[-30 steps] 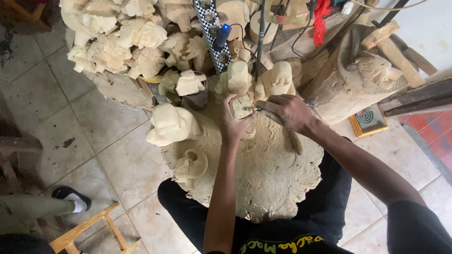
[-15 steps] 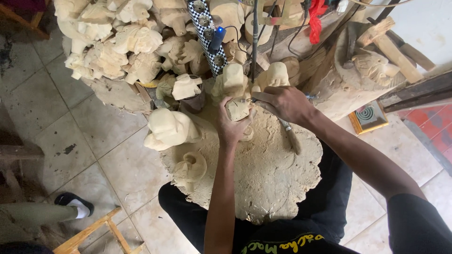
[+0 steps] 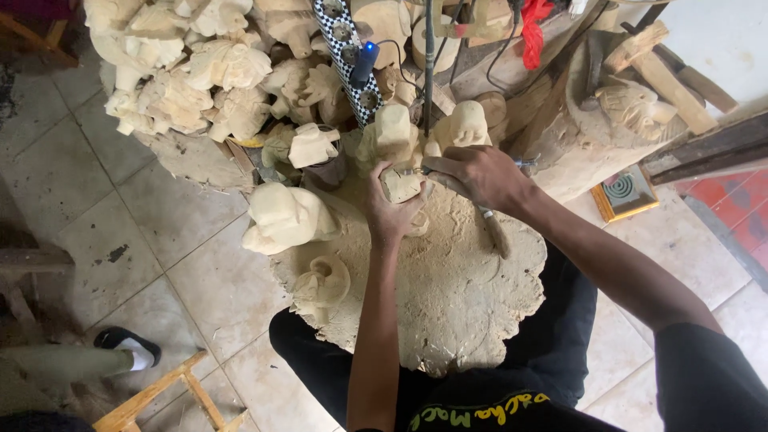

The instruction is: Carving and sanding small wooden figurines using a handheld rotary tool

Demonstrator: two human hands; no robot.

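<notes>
Left hand (image 3: 390,210) has its fingers clenched around a small pale wood carving (image 3: 401,186), holding it at the 12 o'clock edge of the dust-covered stump bench (image 3: 448,304). Right hand (image 3: 474,174) sits just at 3 o'clock of the carving, fingers grasping a slim rotary tool (image 3: 490,222); tool tip touches the carving's top, handle trails toward 5 o'clock over the bench. Larger rough-cut figure (image 3: 286,216) lies at 9 o'clock of the left hand, at the bench edge. Small curled carving (image 3: 322,284) at 7 o'clock on the bench. Two upright pale figures (image 3: 394,132) stand just at 12 o'clock of the hands, close behind the held piece. Pile of unfinished carvings (image 3: 188,64) stacked at 10–11 o'clock, well apart. Checkered power strip (image 3: 346,56) with a blue plug runs up at 12 o'clock. Carved face block (image 3: 636,108) at 2 o'clock, framed green-spiral tile (image 3: 624,192) on the floor at 3 o'clock. Another person's sandalled foot (image 3: 128,346) at 8 o'clock, on the tile floor (image 3: 120,216).
</notes>
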